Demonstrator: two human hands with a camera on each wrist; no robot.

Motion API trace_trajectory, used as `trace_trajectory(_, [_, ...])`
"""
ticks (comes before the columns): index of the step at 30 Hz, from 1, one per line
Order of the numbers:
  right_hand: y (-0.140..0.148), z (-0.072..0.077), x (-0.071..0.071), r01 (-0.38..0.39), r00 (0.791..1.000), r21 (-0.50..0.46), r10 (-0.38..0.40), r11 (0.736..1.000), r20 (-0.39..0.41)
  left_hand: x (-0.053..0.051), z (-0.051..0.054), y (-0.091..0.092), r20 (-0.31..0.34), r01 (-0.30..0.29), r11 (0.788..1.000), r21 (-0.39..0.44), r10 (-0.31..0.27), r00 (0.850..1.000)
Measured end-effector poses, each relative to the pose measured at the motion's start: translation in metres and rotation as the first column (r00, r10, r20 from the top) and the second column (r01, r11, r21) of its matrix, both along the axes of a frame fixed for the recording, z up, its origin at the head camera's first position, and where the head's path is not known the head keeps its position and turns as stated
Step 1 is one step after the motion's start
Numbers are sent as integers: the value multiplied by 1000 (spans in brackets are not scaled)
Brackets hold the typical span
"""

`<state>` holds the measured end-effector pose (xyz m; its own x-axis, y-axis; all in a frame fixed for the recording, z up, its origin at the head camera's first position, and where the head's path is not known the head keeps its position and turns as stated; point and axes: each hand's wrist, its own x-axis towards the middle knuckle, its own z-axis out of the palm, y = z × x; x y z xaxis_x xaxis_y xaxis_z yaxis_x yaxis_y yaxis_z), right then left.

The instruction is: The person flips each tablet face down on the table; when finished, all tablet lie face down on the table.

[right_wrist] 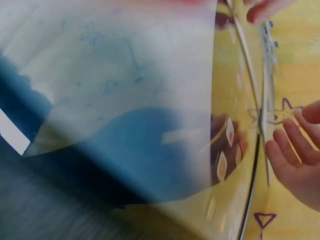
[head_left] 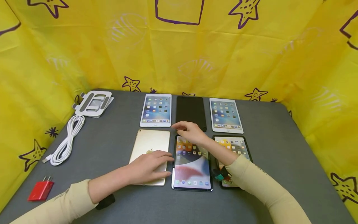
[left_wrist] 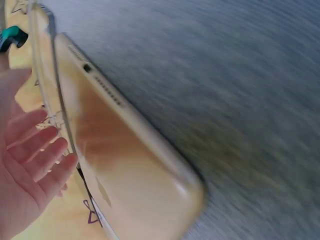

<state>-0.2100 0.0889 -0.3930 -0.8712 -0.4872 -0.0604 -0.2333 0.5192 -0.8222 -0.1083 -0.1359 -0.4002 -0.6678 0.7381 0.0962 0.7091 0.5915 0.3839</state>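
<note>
- Head view: the left hand (head_left: pixel 149 168) lies over the gold tablet (head_left: pixel 149 140), fingers loosely extended and gripping nothing; whether it touches, I cannot tell.
- The right hand (head_left: pixel 193 132), well apart from it, reaches across the gap between the middle tablet (head_left: pixel 193 169) and the black tablet (head_left: pixel 191 110), fingers slack, holding nothing.
- With the middle tablet as the clock's centre, gold is at nine, black at twelve. The gaps are slim, so a nudge toward either could knock edges together.
- Gold lies back up on the desk (head_left: pixel 123 124); dragging it, rather than lifting, might scuff its underside.
- At three, the right tablet (head_left: pixel 233 143) sits beneath the right forearm and wristband (head_left: pixel 219 175); a dipping wrist could rap its screen.
- A wide sweep could skew the white tablets at eleven (head_left: pixel 156 110) and one (head_left: pixel 226 115).
- Farther out lie the cable (head_left: pixel 67 141) at nine, the stand (head_left: pixel 96 104) at ten and the plug (head_left: pixel 41 190) just short of nine; pulling back the left sleeve (head_left: pixel 70 202) might brush the plug aside.
</note>
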Motion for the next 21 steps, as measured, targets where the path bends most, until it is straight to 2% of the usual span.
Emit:
trace_trajectory(2, [11,3,5,31,998,-55,-28,998,52,-3,2,5,94,-49,994,101,40,995])
trace_trajectory(3, [17,4,8,50,996,-87,-42,995,82,-4,2,8,162,-83,985,154,57,985])
trace_trajectory(4, [22,6,11,69,992,-121,-55,990,116,-5,3,11,237,-123,971,207,72,969])
trace_trajectory(5, [28,7,14,87,986,-158,-63,984,154,-7,4,13,320,-172,952,252,86,944])
trace_trajectory(6, [34,9,18,107,978,-197,-67,975,197,-8,4,16,402,-230,931,284,102,910])
trace_trajectory(7, [40,10,21,127,967,-234,-69,964,244,-9,5,18,481,-299,906,299,128,868])
trace_trajectory(9, [51,13,29,176,941,-295,-72,939,332,-10,7,21,626,-428,854,298,164,763])
trace_trajectory(11, [61,15,36,220,911,-328,-74,919,405,-11,9,24,741,-534,795,288,169,650])
trace_trajectory(13, [72,16,44,269,878,-348,-80,898,471,-13,11,26,829,-611,741,278,136,542])
trace_trajectory(15, [81,17,53,305,851,-355,-86,884,518,-13,13,29,890,-666,694,275,79,449])
trace_trajectory(17, [88,17,61,337,828,-358,-93,871,552,-13,14,30,923,-703,662,260,42,382])
trace_trajectory(18, [91,16,66,351,818,-361,-96,864,567,-13,14,31,934,-716,652,252,31,357])
trace_trajectory(19, [94,15,69,361,811,-369,-93,857,578,-13,14,31,941,-723,644,248,16,338])
trace_trajectory(21, [99,14,77,373,798,-385,-80,845,597,-14,15,32,949,-730,638,244,-3,315])
